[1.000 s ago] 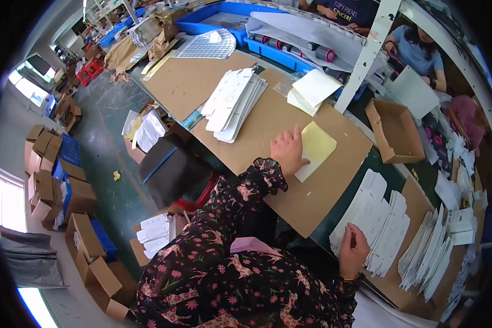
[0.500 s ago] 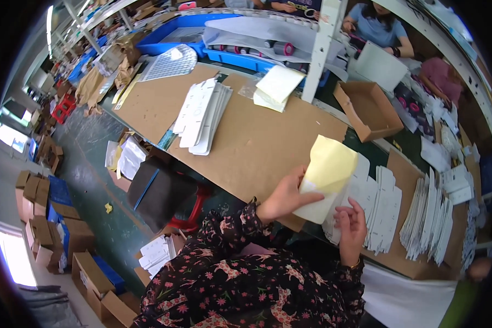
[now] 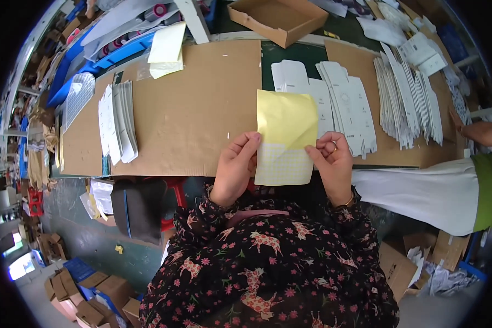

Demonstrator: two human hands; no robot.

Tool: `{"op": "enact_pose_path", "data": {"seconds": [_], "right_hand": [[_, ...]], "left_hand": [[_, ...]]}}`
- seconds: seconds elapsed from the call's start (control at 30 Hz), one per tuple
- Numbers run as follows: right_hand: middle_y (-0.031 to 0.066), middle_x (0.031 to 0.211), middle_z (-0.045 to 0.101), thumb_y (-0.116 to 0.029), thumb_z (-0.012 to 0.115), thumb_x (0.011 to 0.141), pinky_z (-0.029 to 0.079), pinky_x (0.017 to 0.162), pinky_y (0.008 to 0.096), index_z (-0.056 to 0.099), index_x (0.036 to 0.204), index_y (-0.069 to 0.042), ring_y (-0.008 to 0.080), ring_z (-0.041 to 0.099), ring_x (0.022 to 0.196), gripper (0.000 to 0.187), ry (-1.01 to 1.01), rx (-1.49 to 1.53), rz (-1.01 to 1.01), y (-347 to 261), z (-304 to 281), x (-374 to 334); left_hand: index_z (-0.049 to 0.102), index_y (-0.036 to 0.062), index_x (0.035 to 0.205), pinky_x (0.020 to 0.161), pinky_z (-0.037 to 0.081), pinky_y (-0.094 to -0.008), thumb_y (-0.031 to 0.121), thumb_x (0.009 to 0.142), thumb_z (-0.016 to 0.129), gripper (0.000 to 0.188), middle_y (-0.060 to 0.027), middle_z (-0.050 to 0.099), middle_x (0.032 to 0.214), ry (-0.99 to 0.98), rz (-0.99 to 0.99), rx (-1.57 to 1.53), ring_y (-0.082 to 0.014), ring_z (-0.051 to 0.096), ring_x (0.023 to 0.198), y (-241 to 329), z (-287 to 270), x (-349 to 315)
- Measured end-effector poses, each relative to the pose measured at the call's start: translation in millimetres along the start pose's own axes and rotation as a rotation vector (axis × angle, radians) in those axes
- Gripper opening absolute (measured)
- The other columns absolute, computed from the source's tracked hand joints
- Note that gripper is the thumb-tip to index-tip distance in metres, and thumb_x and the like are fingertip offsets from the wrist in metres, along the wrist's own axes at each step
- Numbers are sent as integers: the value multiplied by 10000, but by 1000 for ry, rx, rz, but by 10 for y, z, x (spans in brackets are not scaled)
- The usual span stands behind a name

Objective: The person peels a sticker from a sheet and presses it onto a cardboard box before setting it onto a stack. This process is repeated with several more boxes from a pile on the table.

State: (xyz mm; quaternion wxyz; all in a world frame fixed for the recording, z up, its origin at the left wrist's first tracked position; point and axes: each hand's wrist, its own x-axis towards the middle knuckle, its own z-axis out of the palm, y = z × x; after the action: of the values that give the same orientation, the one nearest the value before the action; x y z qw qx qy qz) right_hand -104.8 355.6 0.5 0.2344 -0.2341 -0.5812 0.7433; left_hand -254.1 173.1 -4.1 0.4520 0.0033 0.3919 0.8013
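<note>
The worktop (image 3: 313, 53), dark green where bare, extends beyond both grips. A brown cardboard sheet (image 3: 191, 115) covers it ahead and to the left of my left grip, presumably as a smooth, protective surface. Well beyond both grips, toward the far edge, sits the open cardboard box (image 3: 259, 30), placed, I judge, out of the arms' way. To the far right of my right grip stands a fanned stack of white flat cartons (image 3: 410, 104); nearer, just beyond that grip, lie overlapping carton bundles (image 3: 347, 104), flat and probably grouped for easy lifting. Another white bundle (image 3: 120, 123) lies well left of my left grip.

The yellow sheet (image 3: 287, 120) is between the grips, above the worktop's near edge, plain above and finely gridded below; I cannot tell whether the plain part is a separate layer. Spare pale-yellow sheets (image 3: 168, 46) lie beyond and left. My left hand (image 3: 232, 172) pinches the sheet's left edge; my right hand (image 3: 336, 167) pinches its right edge, thumb in front, apparently to spread it flat with its face exposed. Smallest is a ring (image 3: 332, 146) on the right grip.
</note>
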Motion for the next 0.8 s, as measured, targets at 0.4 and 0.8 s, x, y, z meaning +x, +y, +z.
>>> {"op": "enact_pose_path", "data": {"seconds": [0.4, 0.8], "right_hand": [[84, 1081, 634, 11, 824, 845, 490, 793, 315, 740, 1020, -61, 189, 603, 933, 206, 164, -910, -588, -195, 13, -213], [59, 974, 669, 13, 846, 773, 476, 749, 370, 793, 999, -63, 241, 617, 863, 243, 24, -943, -690, -216, 29, -182]], "left_hand": [[616, -16, 1085, 766, 590, -248, 17, 978, 747, 172, -107, 764, 1024, -17, 152, 325, -101, 719, 867, -245, 245, -20], [611, -20, 1067, 767, 576, -223, 12, 971, 758, 178, -90, 759, 1014, -3, 169, 460, -83, 707, 873, -279, 280, -26]]}}
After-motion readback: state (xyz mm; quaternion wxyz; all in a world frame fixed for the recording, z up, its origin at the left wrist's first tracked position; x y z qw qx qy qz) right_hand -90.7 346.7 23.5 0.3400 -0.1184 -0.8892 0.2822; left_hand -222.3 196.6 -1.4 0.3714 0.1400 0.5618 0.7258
